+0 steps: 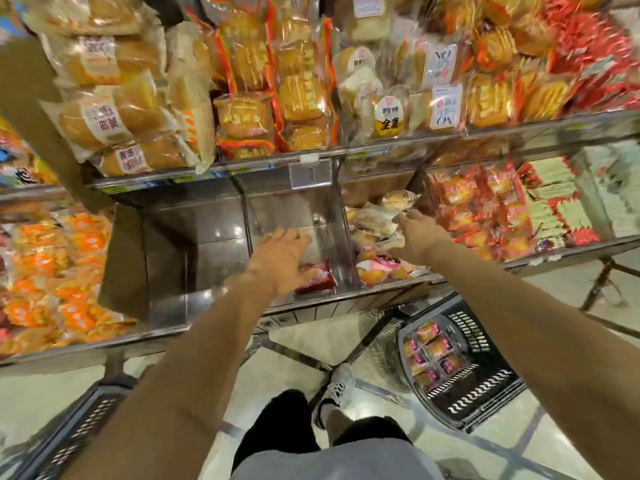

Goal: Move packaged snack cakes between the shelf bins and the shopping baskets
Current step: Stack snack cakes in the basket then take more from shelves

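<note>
Lying under the left hand [282, 263] fingers: a red snack cake [317, 284].

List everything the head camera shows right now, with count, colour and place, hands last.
Red-wrapped snack cakes: a few, red, under the left hand in the nearly empty middle bin.
Mixed snack cakes: many, pale yellow and pink, bin right of the clear divider.
Bread packs: many, golden, upper shelf left.
Black basket: one, on the floor at right, holding pink-labelled cakes.
Second basket: one, dark, lower left, contents not visible.
Left hand: fingers curled over the red cakes.
Right hand: reaching into the mixed cakes, grip unclear.
</note>
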